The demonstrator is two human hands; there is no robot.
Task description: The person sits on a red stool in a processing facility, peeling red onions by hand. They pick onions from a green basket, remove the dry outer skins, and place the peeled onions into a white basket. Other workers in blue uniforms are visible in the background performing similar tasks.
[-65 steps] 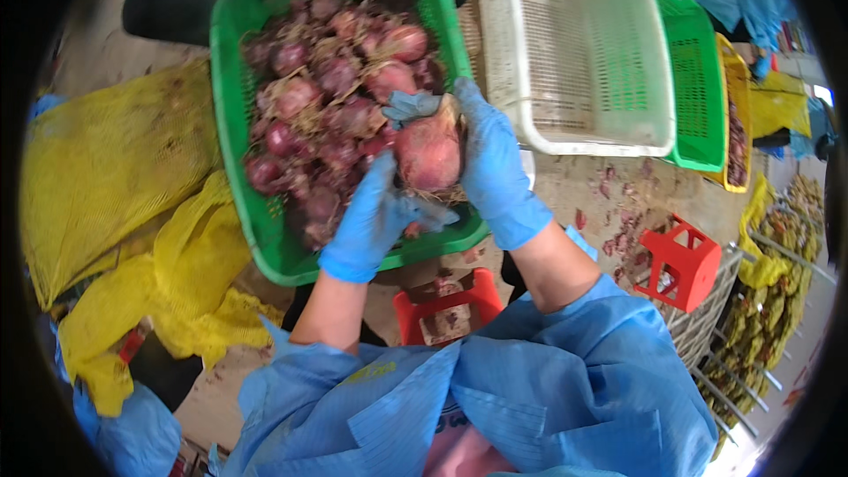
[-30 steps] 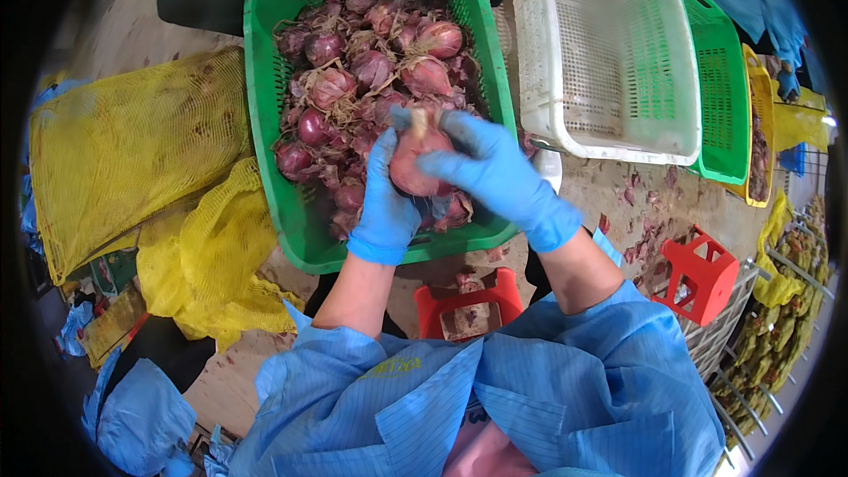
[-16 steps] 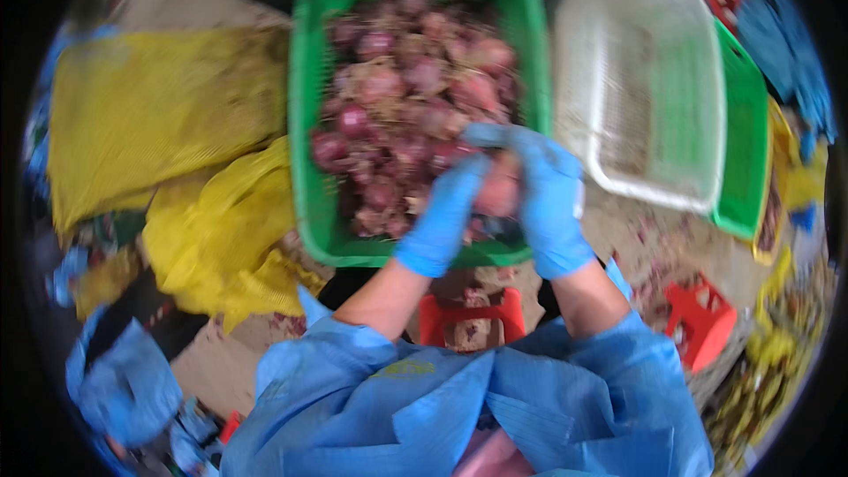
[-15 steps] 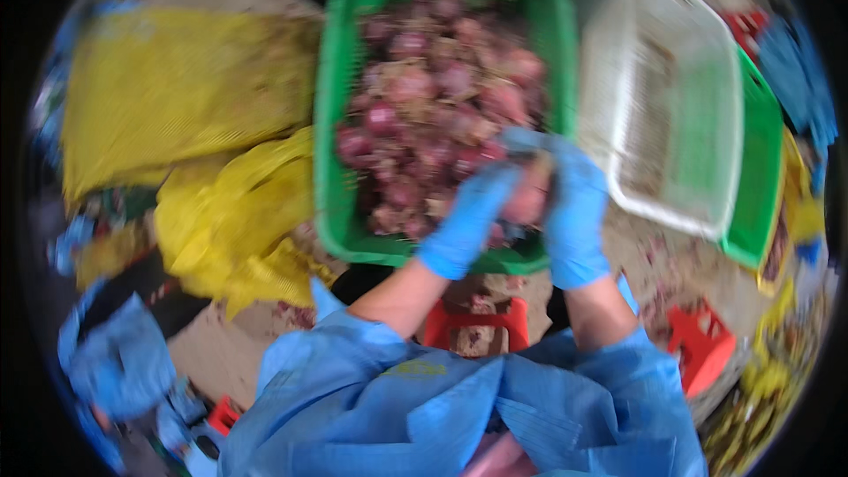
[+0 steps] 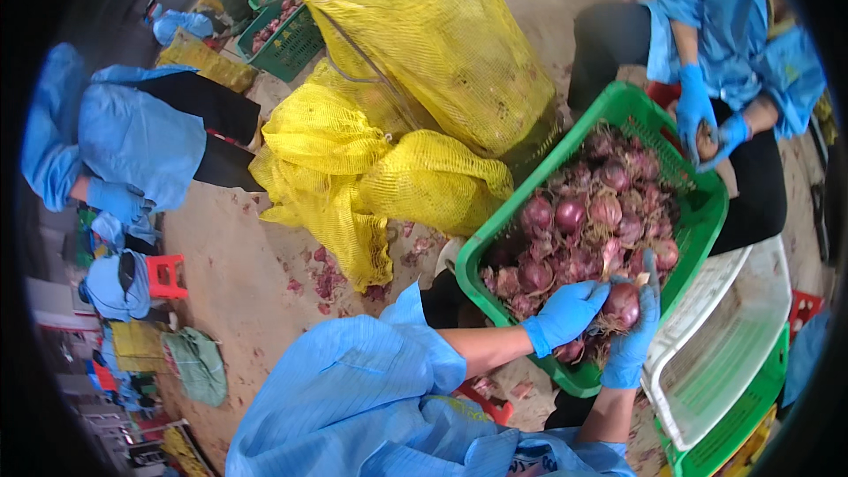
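Both of my hands wear blue gloves and meet over the near end of a green crate (image 5: pixel 495 234). A red onion (image 5: pixel 621 305) with dry skin and roots sits between them. My left hand (image 5: pixel 565 316) is closed, its fingertips against the onion's left side. On the other side my right hand (image 5: pixel 634 340) cups the onion, fingers pointing up past its top. Beneath and beyond, the crate holds many loose red onions (image 5: pixel 570 214) with flaky skins.
Yellow mesh sacks (image 5: pixel 433 53) stand left of the crate. A white crate (image 5: pixel 733 336) rests in another green crate (image 5: pixel 751 406) at right. Across the crate, a gloved co-worker (image 5: pixel 707 119) holds a roundish item. Another person (image 5: pixel 141 132) sits far left. Onion peel (image 5: pixel 327 283) litters the floor.
My view has swung left, so the crate and my hands now appear farther right. Both hands remain together at the crate's near end, with the onion now plainly visible between them.
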